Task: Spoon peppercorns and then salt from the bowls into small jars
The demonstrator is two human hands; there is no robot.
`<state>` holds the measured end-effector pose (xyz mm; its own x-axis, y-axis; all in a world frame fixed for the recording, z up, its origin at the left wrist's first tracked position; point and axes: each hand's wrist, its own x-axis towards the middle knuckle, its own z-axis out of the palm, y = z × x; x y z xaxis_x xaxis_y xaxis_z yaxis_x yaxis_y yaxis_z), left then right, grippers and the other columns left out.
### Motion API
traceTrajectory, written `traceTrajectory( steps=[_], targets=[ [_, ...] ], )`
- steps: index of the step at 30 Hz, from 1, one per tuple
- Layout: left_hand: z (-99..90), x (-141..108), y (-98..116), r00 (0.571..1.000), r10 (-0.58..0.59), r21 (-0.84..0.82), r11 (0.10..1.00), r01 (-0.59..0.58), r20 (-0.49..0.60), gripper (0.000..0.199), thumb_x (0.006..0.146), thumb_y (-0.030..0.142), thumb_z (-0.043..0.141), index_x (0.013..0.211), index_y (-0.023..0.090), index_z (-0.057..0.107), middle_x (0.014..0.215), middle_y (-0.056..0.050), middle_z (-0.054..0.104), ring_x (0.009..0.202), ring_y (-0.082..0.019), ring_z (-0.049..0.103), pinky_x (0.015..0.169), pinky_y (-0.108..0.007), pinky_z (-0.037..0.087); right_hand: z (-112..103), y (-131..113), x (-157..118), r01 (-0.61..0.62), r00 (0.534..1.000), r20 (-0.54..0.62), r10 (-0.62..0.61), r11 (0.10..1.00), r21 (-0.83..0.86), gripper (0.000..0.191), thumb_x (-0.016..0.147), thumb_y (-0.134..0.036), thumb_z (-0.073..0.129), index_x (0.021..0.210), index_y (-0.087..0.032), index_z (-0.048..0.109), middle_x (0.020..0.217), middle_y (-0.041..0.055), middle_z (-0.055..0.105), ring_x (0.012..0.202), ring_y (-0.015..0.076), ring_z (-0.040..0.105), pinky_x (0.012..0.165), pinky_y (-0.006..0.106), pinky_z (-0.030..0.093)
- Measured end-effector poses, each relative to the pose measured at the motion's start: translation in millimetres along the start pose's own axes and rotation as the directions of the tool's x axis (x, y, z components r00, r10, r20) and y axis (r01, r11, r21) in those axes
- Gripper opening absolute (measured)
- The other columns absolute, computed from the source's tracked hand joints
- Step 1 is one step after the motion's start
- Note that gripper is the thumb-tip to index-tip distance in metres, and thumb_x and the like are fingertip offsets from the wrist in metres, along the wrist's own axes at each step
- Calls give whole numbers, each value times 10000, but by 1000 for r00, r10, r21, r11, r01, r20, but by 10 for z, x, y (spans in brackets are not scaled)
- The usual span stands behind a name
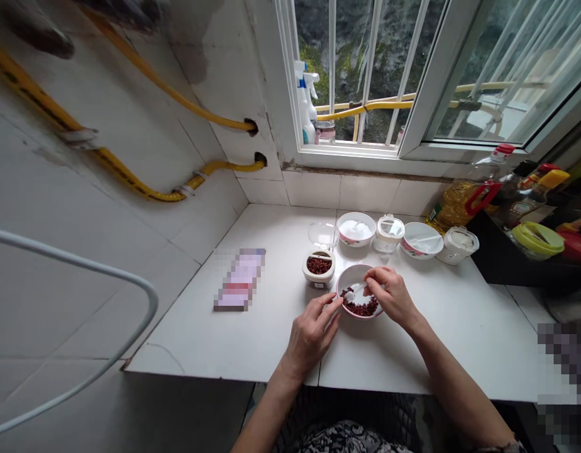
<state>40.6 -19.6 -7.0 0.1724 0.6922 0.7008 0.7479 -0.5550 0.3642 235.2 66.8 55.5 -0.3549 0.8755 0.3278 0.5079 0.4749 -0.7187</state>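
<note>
My right hand [389, 294] pinches the handle of a small white spoon [359, 290], whose head is down in a white bowl [353, 275] with a pinkish rim. Dark red dried grains like peppercorns [365, 307] cover the near part of the bowl's inside. At the left edge of this bowl, my left hand [313, 328] has its thumb and fingertips on the rim, steadying it. Just beyond that hand stands a white seasoning jar [314, 277], its clear lid [323, 235] flipped up, full of similar reddish-brown grains.
Along the back are a bowl of white powder [356, 241], a lidded jar [389, 234], a bowl with a white spoon [421, 251] and another jar [458, 245]. Oil [460, 196] and sauce bottles crowd the right corner. A blurred purple packet [241, 277] lies left.
</note>
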Motion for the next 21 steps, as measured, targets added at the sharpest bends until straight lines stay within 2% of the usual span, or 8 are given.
traceTrajectory(
  steps=[3,5,8,10,21],
  targets=[
    [-7,3,3,1000,-7,3,1000,7,14,380,951,129,520,1320,212,554,1187,-105,654,1071,-197,657,896,-306,580,15,-43,-4,-52,999,5,51,995,79,197,834,-208,493,659,-239,577,575,-7,693,711,198,640,864,364,460],
    [-11,4,4,1000,-6,-3,1000,6,13,376,949,124,522,1313,211,558,1190,-104,653,1073,-196,655,900,-303,580,2,-50,-1,-136,990,-1,139,974,179,162,825,-244,509,686,-230,591,566,-4,686,644,189,638,781,346,487],
    [-10,4,4,1000,-1,-4,1000,1,9,370,948,119,520,1306,204,559,1186,-107,654,1068,-196,655,894,-305,582,-34,-30,14,-273,959,35,280,890,366,130,793,-310,546,733,-213,609,559,-2,679,562,179,638,639,308,499],
    [-7,4,3,1000,-1,-1,1000,1,10,368,949,119,518,1305,200,558,1184,-109,654,1068,-199,655,892,-309,584,-58,-12,26,-316,944,59,325,836,449,139,765,-336,572,735,-207,615,550,-1,680,551,179,644,620,302,507],
    [-20,23,14,1000,10,5,1000,-10,-3,371,958,138,514,1320,213,544,1178,-113,660,1052,-203,669,869,-314,597,-92,46,68,-341,932,78,354,781,523,153,722,-349,606,713,-197,629,523,0,683,519,174,626,630,316,524]
  ],
)
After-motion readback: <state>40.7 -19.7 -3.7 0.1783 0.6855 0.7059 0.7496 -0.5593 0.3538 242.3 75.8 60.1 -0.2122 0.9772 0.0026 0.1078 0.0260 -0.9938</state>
